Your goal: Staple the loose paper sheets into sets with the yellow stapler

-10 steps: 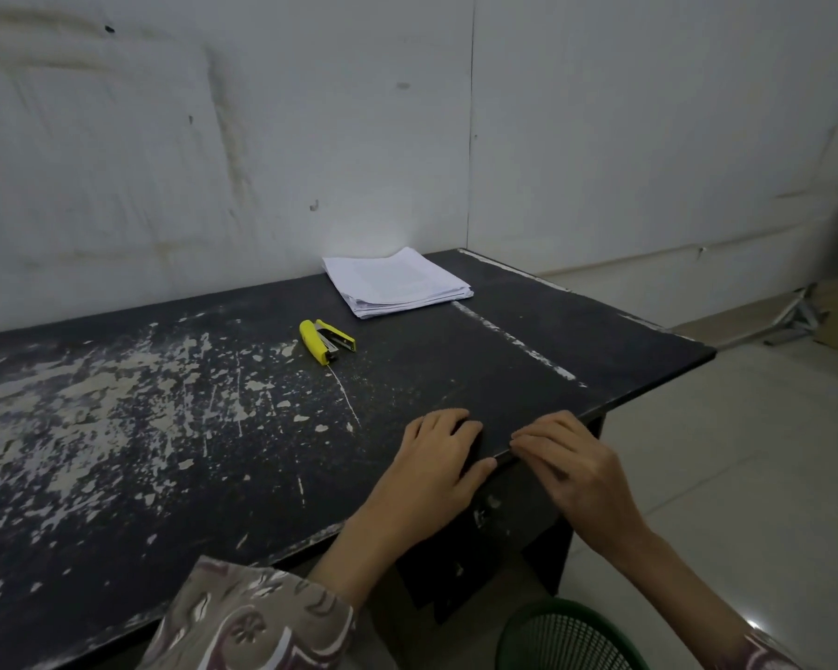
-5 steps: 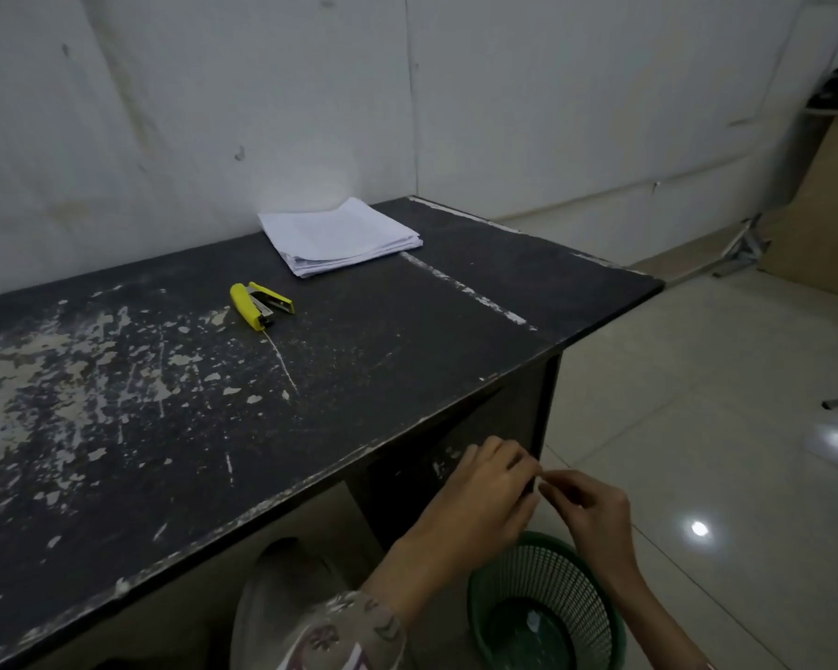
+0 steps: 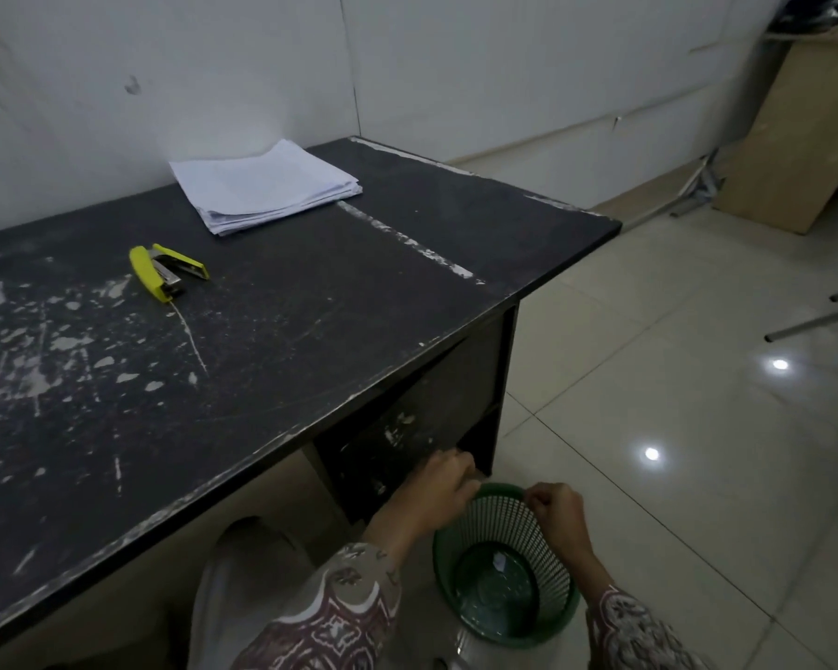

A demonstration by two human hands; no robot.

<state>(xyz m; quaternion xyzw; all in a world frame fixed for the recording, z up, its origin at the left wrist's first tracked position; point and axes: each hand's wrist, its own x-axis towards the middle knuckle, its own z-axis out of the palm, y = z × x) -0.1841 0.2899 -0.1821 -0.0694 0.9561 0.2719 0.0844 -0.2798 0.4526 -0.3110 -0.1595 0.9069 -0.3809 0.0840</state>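
From the head view, the yellow stapler (image 3: 167,271) lies on the black desk (image 3: 310,331), up and well to the left of both hands, which are down below the desk's front edge over a green wastebasket (image 3: 506,563). It is sprung open, its long axis running roughly from far-left to near-right, with the stack of paper sheets (image 3: 264,186) further back against the wall, near it but apart. The left hand (image 3: 436,490) is the nearer one (by a fair margin, I'd judge), so the reach would go up and leftward over the desk edge. That hand is curled by the basket's rim; whether it holds anything I cannot tell. The right hand (image 3: 555,507) is bunched into a loose fist above the basket, fingertips pinched together, on what, if anything, is too small to make out
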